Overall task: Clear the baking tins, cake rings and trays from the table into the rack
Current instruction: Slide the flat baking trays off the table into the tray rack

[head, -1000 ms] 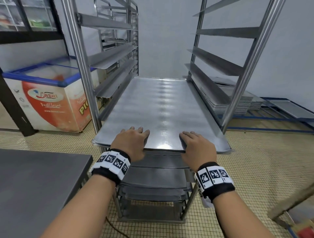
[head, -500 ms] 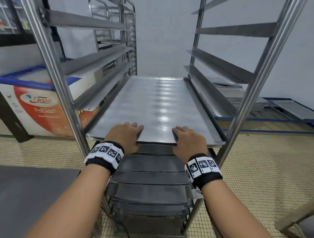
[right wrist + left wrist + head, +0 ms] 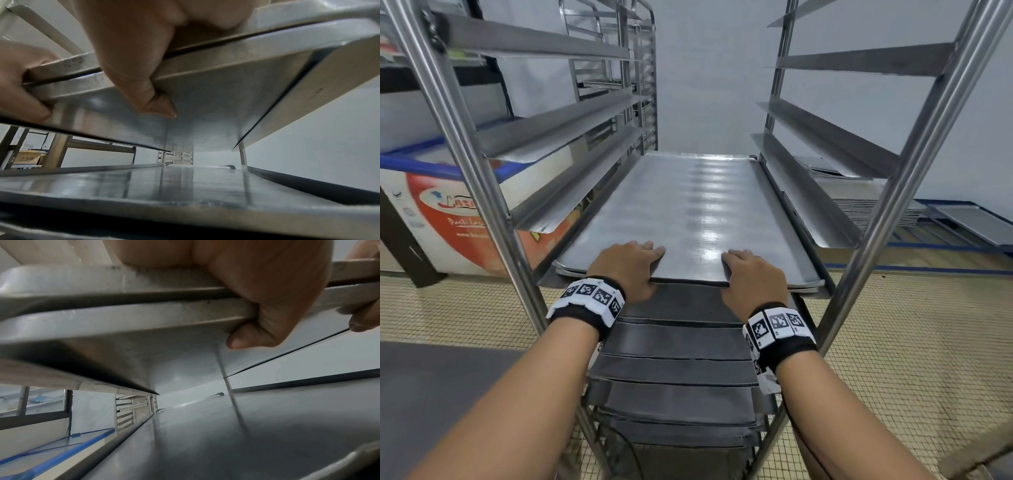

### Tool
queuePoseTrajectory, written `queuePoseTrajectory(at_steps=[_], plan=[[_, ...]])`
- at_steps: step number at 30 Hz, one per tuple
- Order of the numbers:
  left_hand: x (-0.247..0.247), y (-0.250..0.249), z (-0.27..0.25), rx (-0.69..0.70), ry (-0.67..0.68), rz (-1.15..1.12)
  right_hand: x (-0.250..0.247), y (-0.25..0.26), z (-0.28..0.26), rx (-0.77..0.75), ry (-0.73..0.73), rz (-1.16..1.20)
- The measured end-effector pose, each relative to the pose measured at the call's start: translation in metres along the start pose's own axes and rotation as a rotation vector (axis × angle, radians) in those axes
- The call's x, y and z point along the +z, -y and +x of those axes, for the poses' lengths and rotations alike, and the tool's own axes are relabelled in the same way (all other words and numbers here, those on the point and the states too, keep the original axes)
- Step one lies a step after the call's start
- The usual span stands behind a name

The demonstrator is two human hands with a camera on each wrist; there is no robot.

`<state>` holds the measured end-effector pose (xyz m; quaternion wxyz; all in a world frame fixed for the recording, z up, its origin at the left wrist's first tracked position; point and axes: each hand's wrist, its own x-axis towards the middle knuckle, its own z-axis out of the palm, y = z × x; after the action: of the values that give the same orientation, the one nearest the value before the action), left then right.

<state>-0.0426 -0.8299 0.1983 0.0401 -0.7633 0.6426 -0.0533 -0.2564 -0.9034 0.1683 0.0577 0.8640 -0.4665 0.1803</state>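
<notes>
Two stacked flat metal baking trays (image 3: 688, 205) lie on a pair of runners in the steel rack (image 3: 482, 192), nearly all the way in. My left hand (image 3: 630, 267) grips their near edge left of centre, fingers on top and thumb (image 3: 252, 335) under the lower tray (image 3: 144, 318). My right hand (image 3: 750, 277) grips the same edge right of centre, its thumb (image 3: 158, 104) pressed against the underside of the trays (image 3: 216, 97). Several more trays (image 3: 674, 370) fill the runners below.
Bare runners (image 3: 825, 147) line both rack sides above the trays. A chest freezer (image 3: 428, 205) stands left of the rack, and a second rack (image 3: 616, 68) behind it. A stack of trays (image 3: 859, 205) lies low at the right. A dark table corner (image 3: 431, 394) sits lower left.
The stacked trays have slid further into the rack, both hands following at the near edge. The view has come closer to the rack.
</notes>
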Motion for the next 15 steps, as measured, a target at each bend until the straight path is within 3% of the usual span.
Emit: queuePoseTrajectory(at_steps=[9, 10, 12, 15], plan=[[0.003, 0.000, -0.017, 0.018, -0.127, -0.139, -0.027, -0.001, -0.010, -0.047, 0.085, 0.148], [0.004, 0.002, -0.021, 0.021, -0.161, -0.159, -0.032, -0.003, -0.013, -0.017, 0.041, 0.217], [0.001, 0.006, -0.033, 0.005, -0.282, -0.190, -0.040, -0.008, -0.022, 0.025, -0.203, 0.378], [-0.010, 0.015, -0.051, -0.063, -0.673, -0.394, -0.059, -0.019, -0.034, 0.108, -0.616, 0.534]])
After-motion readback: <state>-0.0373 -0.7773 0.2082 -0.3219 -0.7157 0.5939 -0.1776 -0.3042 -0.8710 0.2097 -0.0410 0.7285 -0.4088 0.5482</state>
